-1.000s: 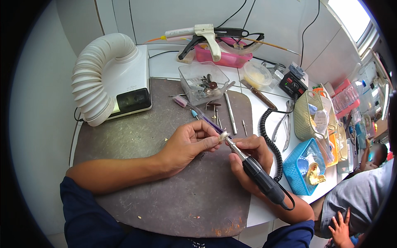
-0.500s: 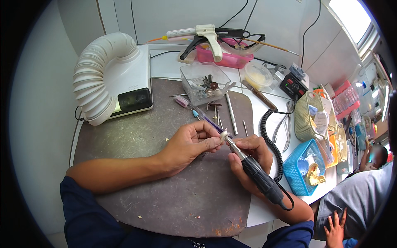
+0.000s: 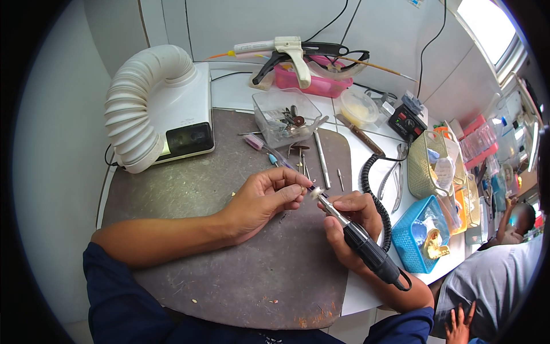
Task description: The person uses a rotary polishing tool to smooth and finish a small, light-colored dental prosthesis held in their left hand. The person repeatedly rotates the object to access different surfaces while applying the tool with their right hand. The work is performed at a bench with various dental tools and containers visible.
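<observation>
My right hand (image 3: 356,221) grips a black and silver rotary handpiece (image 3: 369,247) like a pen, its tip pointing up and left. At that tip sits a small whitish wheel (image 3: 316,193), just right of my left fingertips. My left hand (image 3: 269,198) is closed in a pinch, thumb against forefinger. A small pale bit shows at its fingertips, too small to name. Behind the fingers lie a purple-handled brush (image 3: 253,141), a blue-ended tool (image 3: 272,159) and several mounted discs and burs (image 3: 299,150). A metal tool (image 3: 322,159) lies farther right.
A grey board (image 3: 229,286) covers the bench. At its far left stands a white unit with a ribbed hose (image 3: 123,114). Clear plastic box (image 3: 286,117), pink tray (image 3: 321,86) and blue basket (image 3: 421,235) stand around. A coiled cord (image 3: 369,178) runs beside my right hand. Another person (image 3: 487,281) sits at right.
My right hand has drawn the handpiece slightly right and down, so its white wheel now stands apart from my left fingertips. My left hand stays pinched in nearly the same place.
</observation>
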Tool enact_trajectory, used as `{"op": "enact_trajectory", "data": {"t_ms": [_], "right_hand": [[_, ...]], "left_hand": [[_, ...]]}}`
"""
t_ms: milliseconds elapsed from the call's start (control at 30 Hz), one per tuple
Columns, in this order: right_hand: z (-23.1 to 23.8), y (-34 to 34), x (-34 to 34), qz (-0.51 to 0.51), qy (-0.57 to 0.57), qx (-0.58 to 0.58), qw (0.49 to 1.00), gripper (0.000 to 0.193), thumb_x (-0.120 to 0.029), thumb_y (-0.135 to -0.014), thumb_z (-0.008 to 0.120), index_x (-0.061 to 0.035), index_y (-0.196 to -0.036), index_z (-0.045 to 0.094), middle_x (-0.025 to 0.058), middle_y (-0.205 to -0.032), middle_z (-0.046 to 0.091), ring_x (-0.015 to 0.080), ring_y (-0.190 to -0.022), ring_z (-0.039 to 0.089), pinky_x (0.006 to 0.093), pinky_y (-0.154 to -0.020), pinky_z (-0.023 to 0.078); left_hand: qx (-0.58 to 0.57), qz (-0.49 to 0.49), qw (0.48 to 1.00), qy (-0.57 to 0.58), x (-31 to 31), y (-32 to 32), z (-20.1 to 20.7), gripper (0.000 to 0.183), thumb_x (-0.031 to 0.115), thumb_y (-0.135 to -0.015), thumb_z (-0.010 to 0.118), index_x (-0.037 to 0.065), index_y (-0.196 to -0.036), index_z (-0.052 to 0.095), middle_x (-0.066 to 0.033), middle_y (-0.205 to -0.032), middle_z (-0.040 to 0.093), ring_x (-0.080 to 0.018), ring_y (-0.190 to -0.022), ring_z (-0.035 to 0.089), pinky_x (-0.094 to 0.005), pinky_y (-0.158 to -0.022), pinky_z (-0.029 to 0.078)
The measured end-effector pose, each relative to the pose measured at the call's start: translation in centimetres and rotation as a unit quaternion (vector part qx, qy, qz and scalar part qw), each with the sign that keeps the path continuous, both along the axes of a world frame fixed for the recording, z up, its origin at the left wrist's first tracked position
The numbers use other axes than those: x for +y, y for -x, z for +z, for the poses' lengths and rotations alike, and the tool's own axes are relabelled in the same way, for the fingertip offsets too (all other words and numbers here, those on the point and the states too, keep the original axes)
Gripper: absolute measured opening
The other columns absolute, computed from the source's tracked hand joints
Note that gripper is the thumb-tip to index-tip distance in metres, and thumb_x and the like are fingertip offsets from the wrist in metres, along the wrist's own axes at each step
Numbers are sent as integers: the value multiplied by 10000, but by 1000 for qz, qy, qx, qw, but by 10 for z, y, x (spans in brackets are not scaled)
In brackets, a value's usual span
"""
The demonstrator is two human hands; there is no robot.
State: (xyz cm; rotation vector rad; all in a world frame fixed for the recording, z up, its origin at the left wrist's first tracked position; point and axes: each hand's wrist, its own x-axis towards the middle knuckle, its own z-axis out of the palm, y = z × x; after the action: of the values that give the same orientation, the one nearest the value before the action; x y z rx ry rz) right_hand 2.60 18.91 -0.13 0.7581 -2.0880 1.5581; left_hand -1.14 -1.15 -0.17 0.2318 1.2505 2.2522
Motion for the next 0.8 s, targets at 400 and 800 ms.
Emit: {"op": "enact_trajectory", "data": {"t_ms": [400, 800], "right_hand": [[2, -3, 1, -17, -5, -38, 999, 276, 15, -743, 684, 26, -951, 502, 163, -873, 633, 169, -773, 641, 247, -670, 501], [0, 1, -1, 1, -5, -10, 1000, 295, 36, -727, 695, 29, -960, 514, 172, -897, 634, 197, -799, 649, 256, -686, 521]], "left_hand": [[0, -21, 1000, -4, 0, 0, 4, 168, 75, -894, 603, 15, -1038, 543, -93, -1016, 622, -133, -907, 610, -249, -813, 502], [17, -8, 1000, 11, 1, -1, 5, 146, 66, -874, 630, 12, -992, 563, -85, -970, 630, -110, -846, 609, -228, -772, 501]]}}
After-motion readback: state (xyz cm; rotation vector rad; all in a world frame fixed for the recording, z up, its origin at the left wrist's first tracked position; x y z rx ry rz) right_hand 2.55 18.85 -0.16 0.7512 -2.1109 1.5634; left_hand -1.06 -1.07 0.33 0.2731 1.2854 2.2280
